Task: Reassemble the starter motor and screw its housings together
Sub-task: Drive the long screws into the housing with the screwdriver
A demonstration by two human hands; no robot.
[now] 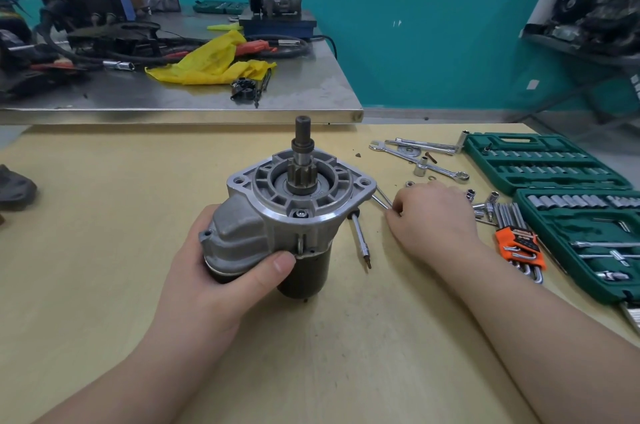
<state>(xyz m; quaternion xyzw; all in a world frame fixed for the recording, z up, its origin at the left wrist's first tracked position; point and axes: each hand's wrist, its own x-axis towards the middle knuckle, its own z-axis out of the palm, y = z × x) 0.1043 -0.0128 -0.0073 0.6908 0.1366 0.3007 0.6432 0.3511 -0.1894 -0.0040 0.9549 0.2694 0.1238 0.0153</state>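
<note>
Silver-grey cast housing [273,215] tops the starter motor [277,222], over a dark, near-black body [311,271] and a dull bronze gear [299,177], all on a pale yellow wooden table [311,337]. By the right edge: dark green socket cases [540,160], shiny chrome wrenches [415,155], an orange key holder [517,243].

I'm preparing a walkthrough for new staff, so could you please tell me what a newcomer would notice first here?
The starter motor stands upright at the centre of the wooden table, pinion shaft up, gripped by the left hand. To its right, the right hand reaches down to thin metal rods on the table. Farther right lies an open green socket set.
</note>
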